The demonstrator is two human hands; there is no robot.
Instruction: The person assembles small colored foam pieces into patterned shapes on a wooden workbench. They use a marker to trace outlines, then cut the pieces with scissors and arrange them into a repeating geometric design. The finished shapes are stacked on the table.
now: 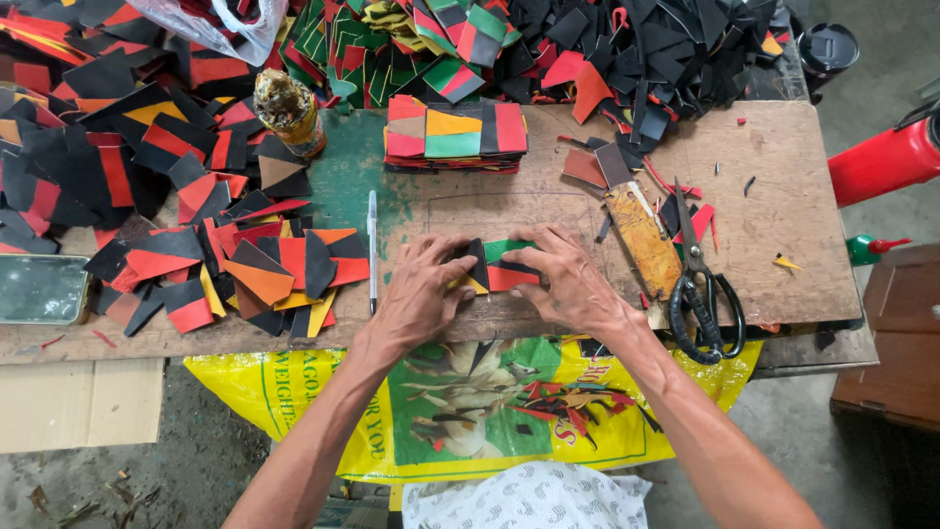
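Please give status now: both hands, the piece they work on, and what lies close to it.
Left hand and right hand both press flat on patchwork piece. Piece lies on wooden board. Pen left, scissors right, none touching.

A worn wooden worktable (783, 186), stained green in places, stood on a grey concrete floor (196, 451) in daylight, with a brown cabinet (896, 333) at its right.
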